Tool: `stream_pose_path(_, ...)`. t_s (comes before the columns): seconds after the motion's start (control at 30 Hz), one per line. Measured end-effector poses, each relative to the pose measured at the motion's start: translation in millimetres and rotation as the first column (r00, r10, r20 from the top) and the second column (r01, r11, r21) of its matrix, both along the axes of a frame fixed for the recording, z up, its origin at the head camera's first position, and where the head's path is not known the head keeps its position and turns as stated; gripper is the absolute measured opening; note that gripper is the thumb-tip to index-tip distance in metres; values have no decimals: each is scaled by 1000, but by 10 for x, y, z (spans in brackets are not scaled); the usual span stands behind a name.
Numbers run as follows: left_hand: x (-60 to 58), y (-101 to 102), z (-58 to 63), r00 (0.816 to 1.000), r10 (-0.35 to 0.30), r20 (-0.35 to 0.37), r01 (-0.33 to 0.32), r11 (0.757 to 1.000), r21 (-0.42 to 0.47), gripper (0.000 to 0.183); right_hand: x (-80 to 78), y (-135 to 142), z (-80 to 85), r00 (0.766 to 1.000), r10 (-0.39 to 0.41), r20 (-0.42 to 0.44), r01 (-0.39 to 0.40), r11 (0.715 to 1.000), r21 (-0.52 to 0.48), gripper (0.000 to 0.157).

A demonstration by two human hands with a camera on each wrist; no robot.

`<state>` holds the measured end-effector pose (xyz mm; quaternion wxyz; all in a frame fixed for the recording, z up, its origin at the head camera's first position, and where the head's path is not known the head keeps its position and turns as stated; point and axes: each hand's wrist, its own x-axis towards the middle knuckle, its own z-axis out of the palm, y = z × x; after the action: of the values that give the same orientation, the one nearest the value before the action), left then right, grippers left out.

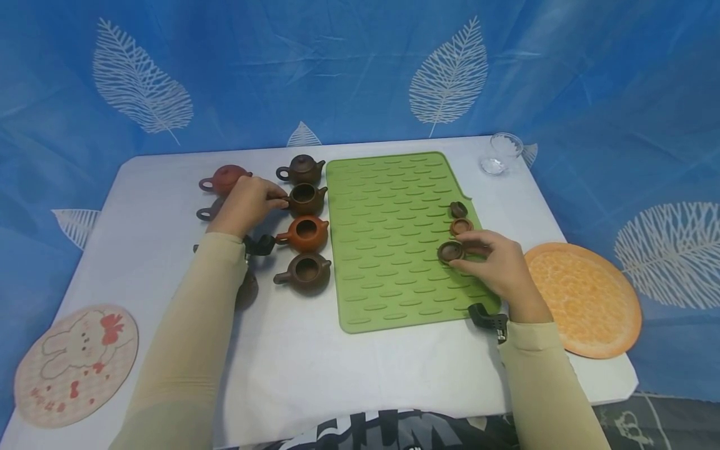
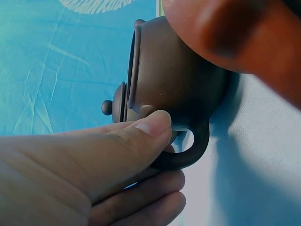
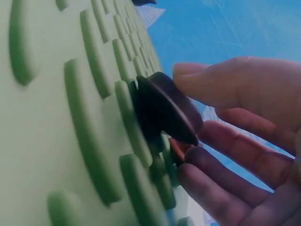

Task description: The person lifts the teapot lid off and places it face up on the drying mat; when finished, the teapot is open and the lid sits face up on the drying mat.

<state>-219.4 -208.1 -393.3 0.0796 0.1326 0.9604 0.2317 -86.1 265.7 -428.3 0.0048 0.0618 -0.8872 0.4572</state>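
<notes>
Just left of the green mat (image 1: 394,240) stands a dark brown teapot (image 1: 304,200), round-bodied and lidless, its spout toward the mat; the left hand (image 1: 247,199) has its grip pinched on the loop handle. At the mat's right part, the right hand's (image 1: 495,262) grip pinches a dark round lid (image 1: 450,252), hollow side up. Neighbouring teapots (image 1: 306,232) crowd close along the mat's left edge, leaving little room. Broad ridged surface stretches across the mat's middle, and white desk (image 1: 365,369) extends before its near edge.
</notes>
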Motion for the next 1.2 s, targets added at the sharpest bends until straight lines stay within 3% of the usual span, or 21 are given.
stream_pose_path(0.27,-2,4,8,1000,5,10,-5,1000,13,20,0,-45,130,999,6,-54,-3,999,51,44)
stream_pose_path(0.63,-22,13,8,1000,2,24,-2,1000,-11,19,-163,-230,265,989,33,-148,-25,998,58,36)
stream_pose_path(0.9,-21,-10,66,999,-22,40,24,999,-42,25,-387,-620,357,985,98,-142,-93,995,47,31)
stream_pose_path(1.03,-22,-58,164,998,-13,54,16,998,-63,32,-544,-848,454,984,134,-118,-129,990,49,31)
stream_pose_path(1.2,-96,-131,292,999,-37,19,39,996,-85,32,-761,-1136,586,979,177,-98,-172,983,58,33)
